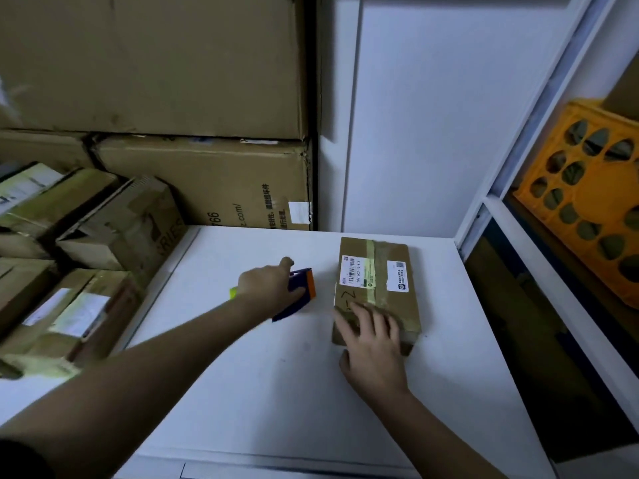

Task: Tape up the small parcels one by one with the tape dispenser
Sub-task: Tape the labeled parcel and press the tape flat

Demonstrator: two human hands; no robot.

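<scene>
Overhead, a white table (269, 392) sits in a corner of white walls, cardboard boxes (193, 181) stacked at its left. Lengthwise away from the person lies the parcel (375, 288), right hand (375, 344) flat on its near end with fingers spread. Left hand (268, 285) grips the tape dispenser (301, 293) just left of it.

Both forearms are bare to the elbow, no watch or rings showing. A dark sleeve edge (20, 458) shows at the lower left corner.

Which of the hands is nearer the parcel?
Right. The right hand rests on the near end of the parcel; the left hand grips the tape dispenser, apart to its left.
</scene>
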